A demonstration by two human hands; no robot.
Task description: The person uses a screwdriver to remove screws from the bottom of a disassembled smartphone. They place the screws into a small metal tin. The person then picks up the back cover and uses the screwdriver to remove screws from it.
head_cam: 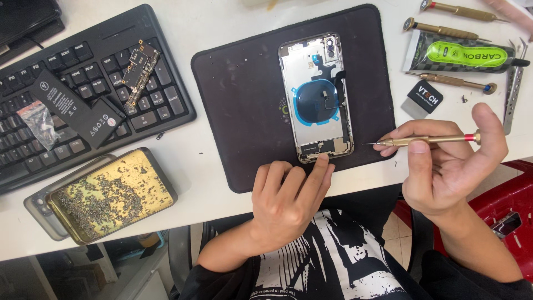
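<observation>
Because the left hand (286, 201) only presses a fingertip on the near edge of the opened phone housing (317, 95), fingers loosely together and gripping nothing, the housing, lying at the middle of the dark mat (239, 100), could likely skate if pushed. The right hand (444, 166) pinches a gold precision screwdriver (427, 139) between thumb and fingers just right of the phone, tip bare; a slip could gouge the charging coil (314, 100). Far right lie spare screwdrivers (444, 29), a tube (461, 54) and tweezers (512, 91); left, a screw tray (108, 194), battery (78, 108) and logic board (140, 72) on a keyboard (161, 105).
</observation>
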